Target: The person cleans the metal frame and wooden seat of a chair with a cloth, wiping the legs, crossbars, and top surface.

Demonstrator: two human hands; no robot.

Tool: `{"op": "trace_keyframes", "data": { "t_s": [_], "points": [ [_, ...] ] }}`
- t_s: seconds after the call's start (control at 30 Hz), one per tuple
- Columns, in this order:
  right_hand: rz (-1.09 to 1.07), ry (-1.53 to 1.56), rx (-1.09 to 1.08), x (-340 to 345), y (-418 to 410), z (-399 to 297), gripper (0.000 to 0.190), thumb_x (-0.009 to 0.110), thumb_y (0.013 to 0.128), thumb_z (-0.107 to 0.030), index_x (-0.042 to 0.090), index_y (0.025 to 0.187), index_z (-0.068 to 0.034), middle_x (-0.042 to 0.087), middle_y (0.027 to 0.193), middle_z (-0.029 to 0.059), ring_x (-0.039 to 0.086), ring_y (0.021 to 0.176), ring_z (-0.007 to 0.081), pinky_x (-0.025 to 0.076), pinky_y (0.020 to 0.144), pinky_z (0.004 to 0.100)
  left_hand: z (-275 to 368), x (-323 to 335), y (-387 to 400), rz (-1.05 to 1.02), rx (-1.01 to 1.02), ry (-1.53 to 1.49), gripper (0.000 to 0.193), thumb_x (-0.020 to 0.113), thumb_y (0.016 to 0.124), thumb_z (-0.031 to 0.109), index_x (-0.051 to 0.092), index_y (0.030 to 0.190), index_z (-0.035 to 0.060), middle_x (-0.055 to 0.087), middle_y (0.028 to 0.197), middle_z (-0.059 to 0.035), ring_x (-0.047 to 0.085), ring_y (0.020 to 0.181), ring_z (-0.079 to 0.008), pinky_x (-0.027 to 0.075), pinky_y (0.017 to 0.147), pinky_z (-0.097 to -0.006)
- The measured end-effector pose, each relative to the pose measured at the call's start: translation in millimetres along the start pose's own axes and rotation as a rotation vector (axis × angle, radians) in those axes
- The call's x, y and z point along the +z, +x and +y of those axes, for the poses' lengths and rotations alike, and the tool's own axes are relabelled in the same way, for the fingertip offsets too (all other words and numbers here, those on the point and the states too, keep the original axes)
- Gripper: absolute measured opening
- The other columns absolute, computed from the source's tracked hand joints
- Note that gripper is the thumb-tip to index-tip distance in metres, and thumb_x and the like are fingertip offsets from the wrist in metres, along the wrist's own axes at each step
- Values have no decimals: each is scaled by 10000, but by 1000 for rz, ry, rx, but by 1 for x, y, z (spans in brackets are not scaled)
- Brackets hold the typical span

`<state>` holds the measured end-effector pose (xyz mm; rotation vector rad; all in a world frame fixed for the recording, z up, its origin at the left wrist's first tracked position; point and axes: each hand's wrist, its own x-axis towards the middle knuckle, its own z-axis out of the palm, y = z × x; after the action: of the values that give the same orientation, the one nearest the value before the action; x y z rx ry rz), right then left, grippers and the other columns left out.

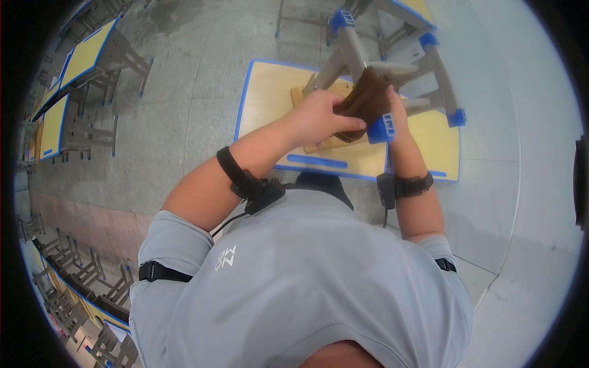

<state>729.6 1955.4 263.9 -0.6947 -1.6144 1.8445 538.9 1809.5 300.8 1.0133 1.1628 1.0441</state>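
A stool [353,50] with grey metal legs and blue foot caps stands upside down, its wooden seat [298,96] on a yellow desk top with blue edging [267,99]. My left hand [324,117] grips a brown cloth [368,99], thumb on top, at the near leg of the stool. The cloth lies against that leg and covers much of it. My right hand [398,112] is on the other side of the same leg, just behind its blue foot cap [382,129]. Its thumb touches the cloth's edge; its other fingers are hidden.
A second yellow desk top [437,138] adjoins on the right, beside a pale wall [547,184]. Other desks [89,53] stand to the left across the grey floor [170,92]. More furniture legs are beyond the stool, and a row of desks and stools lies at the lower left.
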Motion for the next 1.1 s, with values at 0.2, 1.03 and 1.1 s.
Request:
{"op": "trace_keyframes", "data": {
  "t_s": [0.2,1.03,1.1],
  "points": [
    [22,-37,34,33,-16,-45,375,498,1067,-275,586,1274,25,657,1211,82,597,1132,168,433,1011,311,-11,-16,0,67,144,-88,370,745,931,196,649,1205,-33,706,1063,-67,657,974,-121,531,867,-285],
    [158,-648,-235,27,92,-17,315,543,1042,-299,616,1021,7,677,904,205,647,862,365,488,776,412,-9,-30,97,820,400,234,501,447,1060,466,642,1092,5,691,1016,-249,649,983,-431,489,821,-467],
    [178,-694,-239,26,73,-23,302,540,1040,-287,615,1018,5,673,893,209,640,846,377,486,766,416,-10,-16,95,842,395,305,502,447,1059,465,639,1086,2,687,1020,-252,643,988,-439,483,820,-481]
  ]
}}
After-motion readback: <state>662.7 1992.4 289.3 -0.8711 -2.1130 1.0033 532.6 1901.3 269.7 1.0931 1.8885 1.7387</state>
